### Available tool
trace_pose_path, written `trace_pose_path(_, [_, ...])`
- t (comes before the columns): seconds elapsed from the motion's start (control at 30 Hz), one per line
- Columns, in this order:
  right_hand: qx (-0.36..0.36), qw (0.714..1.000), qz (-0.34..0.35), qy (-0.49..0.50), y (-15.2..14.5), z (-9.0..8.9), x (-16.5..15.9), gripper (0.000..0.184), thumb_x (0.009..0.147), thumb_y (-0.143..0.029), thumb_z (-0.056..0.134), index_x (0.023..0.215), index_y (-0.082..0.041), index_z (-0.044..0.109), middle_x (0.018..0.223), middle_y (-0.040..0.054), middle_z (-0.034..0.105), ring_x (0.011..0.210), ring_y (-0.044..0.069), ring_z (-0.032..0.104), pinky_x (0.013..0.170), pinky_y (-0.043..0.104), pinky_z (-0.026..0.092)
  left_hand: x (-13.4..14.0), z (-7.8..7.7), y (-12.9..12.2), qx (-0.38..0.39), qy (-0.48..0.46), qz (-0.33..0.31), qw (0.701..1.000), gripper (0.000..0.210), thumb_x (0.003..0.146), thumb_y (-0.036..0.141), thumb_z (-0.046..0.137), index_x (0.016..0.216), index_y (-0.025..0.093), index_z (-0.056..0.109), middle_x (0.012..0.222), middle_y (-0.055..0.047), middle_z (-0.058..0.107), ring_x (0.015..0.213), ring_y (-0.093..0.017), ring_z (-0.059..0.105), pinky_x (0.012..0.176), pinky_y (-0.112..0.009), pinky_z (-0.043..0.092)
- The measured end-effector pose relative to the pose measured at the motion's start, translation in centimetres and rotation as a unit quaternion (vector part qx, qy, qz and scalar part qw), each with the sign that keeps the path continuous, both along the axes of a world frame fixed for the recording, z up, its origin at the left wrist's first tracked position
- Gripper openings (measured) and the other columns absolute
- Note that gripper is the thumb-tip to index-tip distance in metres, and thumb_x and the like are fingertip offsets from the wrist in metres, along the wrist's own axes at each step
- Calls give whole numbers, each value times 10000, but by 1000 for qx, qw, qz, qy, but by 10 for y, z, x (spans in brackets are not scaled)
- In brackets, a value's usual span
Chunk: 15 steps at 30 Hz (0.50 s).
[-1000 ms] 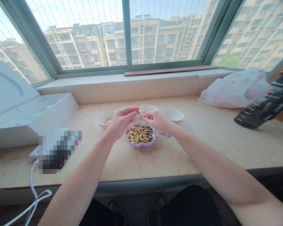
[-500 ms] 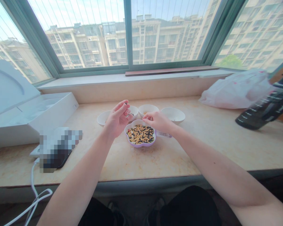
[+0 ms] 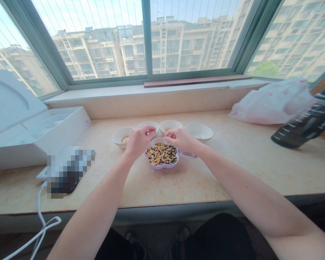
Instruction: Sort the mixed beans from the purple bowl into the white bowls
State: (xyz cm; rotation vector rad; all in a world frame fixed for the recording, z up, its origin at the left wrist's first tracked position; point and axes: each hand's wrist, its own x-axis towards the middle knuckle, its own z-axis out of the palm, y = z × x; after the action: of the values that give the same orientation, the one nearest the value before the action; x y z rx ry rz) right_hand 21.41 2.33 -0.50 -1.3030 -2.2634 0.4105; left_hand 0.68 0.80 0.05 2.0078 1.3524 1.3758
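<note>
A purple-rimmed, petal-shaped bowl holds mixed beans, mainly yellow and black, with a few pale and reddish ones. Above its far left side my left hand is palm down, fingertips pinched over the near edge of a white bowl; whatever they hold is hidden. My right hand is closed in a pinch at the purple bowl's far right rim, in front of another white bowl with some yellow beans; nothing can be made out between its fingertips.
A white bowl with pale and reddish bits stands left, another white bowl right. An open white box, a blurred-out dark object and a white cable lie left. A plastic bag and dark bottle are right.
My left hand has turned from palm up, with a dark bean at its fingertips, to palm down over the white bowl. My right hand has hardly moved.
</note>
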Motion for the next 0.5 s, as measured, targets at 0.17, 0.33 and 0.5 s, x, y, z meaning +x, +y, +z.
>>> trace_pose_path(0.17, [-5,1000,5,-11,0,0,-1,195,908,-290,589,851,-187,744,826,60,742,714,178,628,626,300,404,-8,-5,7,55,165,27,984,173,902,208,595,951,209,760,943,-53,744,864,-202,662,871,-335,486])
trace_pose_path(0.33, [-14,1000,11,-19,-2,1,-2,190,914,-290,594,894,-185,751,853,69,755,749,190,656,654,302,438,-16,-10,20,42,210,79,973,216,930,220,556,991,201,763,982,-71,754,930,-231,678,903,-349,482])
trace_pose_path(0.5, [-20,999,27,-34,-6,5,-5,204,920,-286,591,954,-186,765,872,60,766,773,192,668,675,302,446,-15,-9,28,22,261,131,956,255,957,226,519,1027,213,764,1056,-71,764,980,-238,683,930,-355,480])
